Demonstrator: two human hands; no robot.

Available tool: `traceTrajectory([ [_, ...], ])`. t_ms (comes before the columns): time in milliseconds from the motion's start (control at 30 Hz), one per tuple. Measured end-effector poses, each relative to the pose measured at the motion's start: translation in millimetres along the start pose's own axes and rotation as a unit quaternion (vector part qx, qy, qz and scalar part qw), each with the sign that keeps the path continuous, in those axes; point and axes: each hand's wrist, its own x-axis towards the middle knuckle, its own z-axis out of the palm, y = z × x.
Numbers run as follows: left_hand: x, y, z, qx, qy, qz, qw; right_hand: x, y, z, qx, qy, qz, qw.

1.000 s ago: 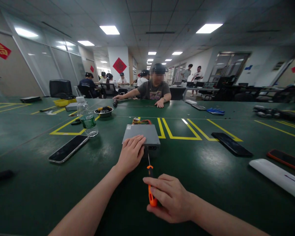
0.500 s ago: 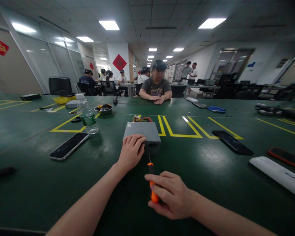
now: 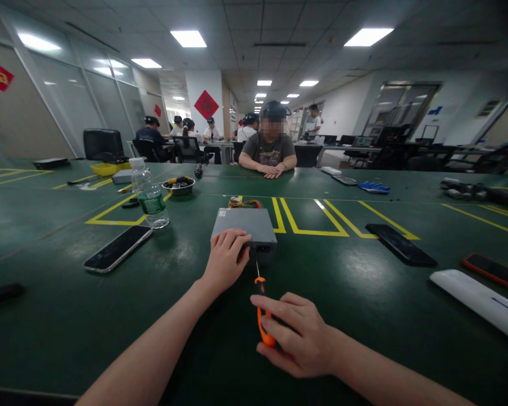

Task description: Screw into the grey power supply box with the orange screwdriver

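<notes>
A grey computer power supply [image 3: 244,223] lies on the green table, its socket side towards me and its bundle of coloured cables [image 3: 246,203] at the far side. My left hand [image 3: 228,256] grips the near left part of its case, with fingers on the top and the thumb at the near face. Between the fingers and thumb of my right hand [image 3: 298,335] is the orange-and-black handle of a screwdriver [image 3: 259,285]. Its thin shaft points at the near face below the socket. Whether the tip touches a screw is too small to tell.
To the left are a phone [image 3: 118,249], a plastic water bottle [image 3: 153,203] and a metal bowl [image 3: 178,186] of tools. Another phone [image 3: 400,243] and a long white device [image 3: 476,299] lie right. Across the table sits a person [image 3: 267,149]; a blue glove [image 3: 373,187] lies far right.
The screwdriver handle has turned about its axis in my right hand, showing a different orange-and-black side. My left hand and the power supply hold their place.
</notes>
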Motion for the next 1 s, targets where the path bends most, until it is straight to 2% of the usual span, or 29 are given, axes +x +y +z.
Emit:
traceTrajectory([
  [133,-0.4,0.3,-0.6,-0.006,-0.002,-0.004,1.000,-4.0,-0.1,1.9,0.010,0.004,0.024,1.000],
  [233,-0.6,0.8,-1.0,-0.008,0.001,-0.004,1.000,-0.3,-3.3,1.3,0.011,-0.042,0.046,0.998],
  [367,-0.6,0.8,-0.6,-0.010,0.000,-0.006,1.000,5.4,-5.4,-1.7,0.006,-0.094,0.035,0.995],
  [433,-0.5,0.7,-0.4,-0.011,-0.001,-0.007,1.000,5.3,-4.0,-2.3,0.000,-0.070,0.026,0.997],
  [567,-0.4,0.6,-0.4,-0.015,-0.002,-0.009,1.000,0.2,0.1,-1.0,0.006,0.020,0.023,1.000],
  [667,-0.7,0.7,-0.8,-0.018,-0.004,-0.012,1.000,-3.6,1.1,0.0,0.026,0.037,0.037,0.998],
  [767,-0.9,1.0,-1.3,-0.017,-0.006,-0.014,1.000,-3.5,-0.2,-0.4,0.032,0.015,0.057,0.998],
  [900,-0.4,1.6,-1.5,-0.016,-0.002,-0.015,1.000,1.9,-2.8,-2.8,0.016,-0.061,0.043,0.997],
  [1000,-0.3,1.8,-1.2,-0.019,0.000,-0.013,1.000,4.5,-3.2,-3.8,-0.007,-0.062,0.017,0.998],
])
